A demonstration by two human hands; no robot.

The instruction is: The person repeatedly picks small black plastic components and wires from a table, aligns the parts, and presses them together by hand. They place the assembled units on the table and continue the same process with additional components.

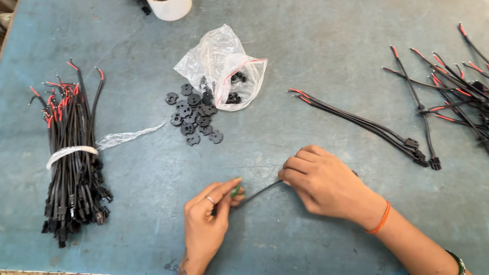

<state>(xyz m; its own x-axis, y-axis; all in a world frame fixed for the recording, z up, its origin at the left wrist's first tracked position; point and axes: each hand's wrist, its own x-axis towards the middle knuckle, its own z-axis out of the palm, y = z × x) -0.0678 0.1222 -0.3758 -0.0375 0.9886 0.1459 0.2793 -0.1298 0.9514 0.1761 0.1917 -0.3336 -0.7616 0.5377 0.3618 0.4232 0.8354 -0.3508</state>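
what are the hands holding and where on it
A thin black wire stretched between both hands: the left hand pinches its near end, by a green bit, and the right hand grips the far end.

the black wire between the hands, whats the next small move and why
Probably draw the black wire taut and slide the left hand along it toward the right hand. Both hands pinch it, it runs slack between them just above the blue table, and loose black discs lie ahead.

Matt blue-painted table [339, 35], scuffed; crinkled glossy plastic bag [220, 62]; matt black rubbery cable [262, 191]
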